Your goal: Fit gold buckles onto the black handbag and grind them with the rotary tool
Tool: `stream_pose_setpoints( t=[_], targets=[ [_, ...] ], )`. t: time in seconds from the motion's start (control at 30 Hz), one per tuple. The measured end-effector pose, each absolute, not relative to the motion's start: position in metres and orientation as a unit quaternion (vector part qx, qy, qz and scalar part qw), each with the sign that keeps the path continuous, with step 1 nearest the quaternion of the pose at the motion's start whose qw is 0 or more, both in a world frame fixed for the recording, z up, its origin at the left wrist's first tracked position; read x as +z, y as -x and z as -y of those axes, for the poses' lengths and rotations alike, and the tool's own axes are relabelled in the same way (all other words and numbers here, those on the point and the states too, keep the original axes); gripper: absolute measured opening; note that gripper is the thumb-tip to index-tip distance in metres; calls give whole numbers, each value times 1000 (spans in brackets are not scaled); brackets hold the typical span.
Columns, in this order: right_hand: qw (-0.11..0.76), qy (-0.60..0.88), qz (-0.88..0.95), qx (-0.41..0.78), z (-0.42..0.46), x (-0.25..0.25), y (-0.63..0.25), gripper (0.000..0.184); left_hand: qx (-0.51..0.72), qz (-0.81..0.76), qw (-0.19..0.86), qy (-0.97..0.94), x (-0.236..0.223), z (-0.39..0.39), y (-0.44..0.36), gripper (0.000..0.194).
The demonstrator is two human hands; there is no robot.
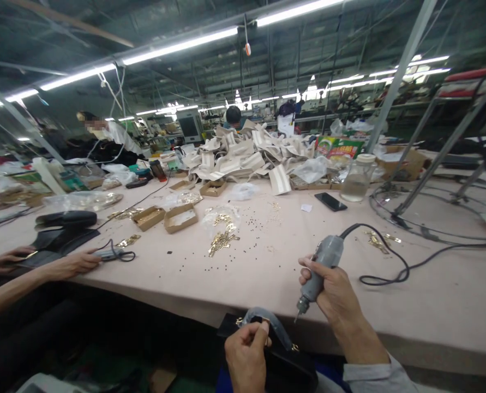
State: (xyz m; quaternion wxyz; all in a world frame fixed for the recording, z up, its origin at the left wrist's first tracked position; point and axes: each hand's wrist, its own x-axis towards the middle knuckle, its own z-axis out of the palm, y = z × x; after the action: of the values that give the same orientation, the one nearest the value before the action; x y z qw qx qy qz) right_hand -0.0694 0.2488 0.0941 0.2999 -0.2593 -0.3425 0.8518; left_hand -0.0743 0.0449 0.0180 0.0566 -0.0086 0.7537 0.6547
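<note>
My right hand (339,292) is closed round a grey electric screwdriver (327,254), its bit pointing down past the table's front edge. A black handbag (292,368) sits at the table edge, low in the view. Its arched handle (276,323) is wrapped in clear film and has gold fittings at both ends. In front of the handle, my left hand (249,349) has its thumb and forefinger pinched together against the bag; what lies between the fingertips is too small to make out.
Gold metal plates (223,243) and scattered small black screws lie mid-table, near cardboard boxes (180,218). A phone (330,201), a glass jar (357,177) and a pile of pale pieces (246,153) stand behind. At left, a co-worker's hand (77,263) holds another tool. The screwdriver's cable (406,270) trails right.
</note>
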Motion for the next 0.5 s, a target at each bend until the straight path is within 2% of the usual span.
stream_pose_setpoints(
  t=[0.3, 0.4, 0.5],
  targets=[
    [332, 242, 297, 862, -316, 82, 133, 18, 672, -733, 104, -3, 16, -49, 71, 53],
    [359, 245, 305, 848, -331, 80, 163, 21, 635, -764, 89, -73, 12, -43, 75, 41],
    [362, 250, 313, 842, -340, 74, 187, 26, 565, -807, 7, -173, 8, -34, 82, 26]
  ],
)
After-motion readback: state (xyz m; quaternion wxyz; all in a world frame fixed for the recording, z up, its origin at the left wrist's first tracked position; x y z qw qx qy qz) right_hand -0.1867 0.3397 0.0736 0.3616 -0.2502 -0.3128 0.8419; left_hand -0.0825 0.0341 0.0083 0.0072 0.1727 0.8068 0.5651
